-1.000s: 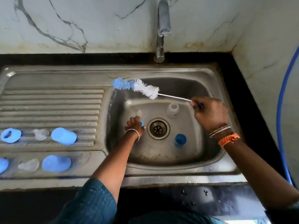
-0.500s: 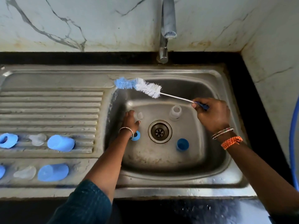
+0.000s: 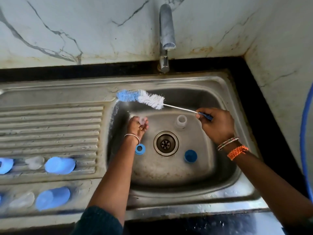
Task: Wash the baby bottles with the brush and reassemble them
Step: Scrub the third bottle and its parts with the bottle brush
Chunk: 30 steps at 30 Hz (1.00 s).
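My right hand (image 3: 218, 124) grips the blue handle of the bottle brush (image 3: 149, 100), whose blue and white bristles hang over the sink's left rim. My left hand (image 3: 137, 127) is down in the steel sink (image 3: 211, 175) and pinches a small clear teat (image 3: 143, 119). On the sink floor lie a blue collar ring (image 3: 140, 149), a blue cap (image 3: 190, 156) and a clear bottle (image 3: 181, 122) standing upright beside the drain (image 3: 166, 143).
On the ribbed drainboard (image 3: 50, 126) to the left lie blue caps (image 3: 59, 165), (image 3: 52, 198), clear teats (image 3: 34, 162) and a blue ring (image 3: 6, 165). The tap (image 3: 166, 36) rises behind the sink. A blue hose (image 3: 304, 133) runs down the right wall.
My left hand let go of the blue ring by the drain, moved to the back left of the sink and took hold of the clear teat. The brush stayed almost still.
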Motion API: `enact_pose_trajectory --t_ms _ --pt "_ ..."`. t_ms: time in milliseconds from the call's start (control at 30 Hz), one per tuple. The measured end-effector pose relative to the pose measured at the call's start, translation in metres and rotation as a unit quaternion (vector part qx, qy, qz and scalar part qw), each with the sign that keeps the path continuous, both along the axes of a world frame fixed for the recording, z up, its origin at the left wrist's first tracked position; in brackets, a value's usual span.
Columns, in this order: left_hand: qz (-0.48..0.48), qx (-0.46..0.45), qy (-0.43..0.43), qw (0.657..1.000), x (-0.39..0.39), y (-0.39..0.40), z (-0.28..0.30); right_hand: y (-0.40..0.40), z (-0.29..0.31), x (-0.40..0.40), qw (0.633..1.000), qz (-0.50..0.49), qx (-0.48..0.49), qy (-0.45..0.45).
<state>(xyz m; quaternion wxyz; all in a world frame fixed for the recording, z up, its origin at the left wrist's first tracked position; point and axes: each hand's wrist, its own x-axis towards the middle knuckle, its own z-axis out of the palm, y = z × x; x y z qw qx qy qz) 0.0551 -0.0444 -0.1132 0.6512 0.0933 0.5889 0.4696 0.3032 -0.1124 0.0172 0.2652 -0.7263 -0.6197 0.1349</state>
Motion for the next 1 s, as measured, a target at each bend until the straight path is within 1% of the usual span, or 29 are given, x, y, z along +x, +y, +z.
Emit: enact_pose_trajectory --t_ms 33,100,167,267,367,433,567,633,767,800,867,933,1000 --pt "0.028 -0.007 -0.057 0.998 -0.001 -0.003 0.012 -0.006 0.003 -0.001 1.0 0.001 0.007 -0.007" --pt "0.066 -0.007 -0.119 0.991 -0.002 -0.005 0.033 -0.014 0.008 0.0 1.0 0.003 0.02 -0.019" --pt "0.07 0.011 -0.134 0.988 -0.006 -0.006 0.054 -0.028 0.012 0.006 0.999 0.007 0.039 -0.016" --pt "0.072 0.049 -0.141 0.986 -0.017 -0.008 0.085 -0.051 0.014 0.018 0.997 0.039 0.066 0.018" --pt "0.097 0.087 -0.156 0.979 -0.028 -0.014 0.116 -0.077 0.019 0.028 0.992 0.075 0.104 0.017" --pt "0.116 0.094 -0.167 0.975 -0.031 -0.015 0.128 -0.089 0.022 0.033 0.989 0.076 0.123 0.016" --pt "0.083 0.12 -0.143 0.979 -0.033 -0.023 0.146 -0.106 0.023 0.038 0.989 0.075 0.129 -0.003" --pt "0.064 0.123 -0.132 0.981 -0.032 -0.028 0.154 -0.108 0.023 0.038 0.989 0.065 0.132 0.006" --pt "0.006 0.113 -0.05 0.992 -0.029 -0.032 0.163 -0.106 0.024 0.035 0.989 0.012 0.143 0.025" --pt "-0.002 0.105 -0.032 0.994 -0.027 -0.032 0.164 -0.106 0.027 0.033 0.986 0.0 0.165 0.013" --pt "-0.019 0.09 -0.005 0.996 -0.025 -0.031 0.164 -0.107 0.034 0.029 0.967 0.004 0.245 -0.062" --pt "-0.033 0.075 0.013 0.997 -0.025 -0.03 0.163 -0.11 0.041 0.027 0.931 0.031 0.331 -0.153" --pt "-0.036 0.057 0.014 0.998 -0.025 -0.028 0.162 -0.113 0.049 0.022 0.898 0.059 0.38 -0.214"
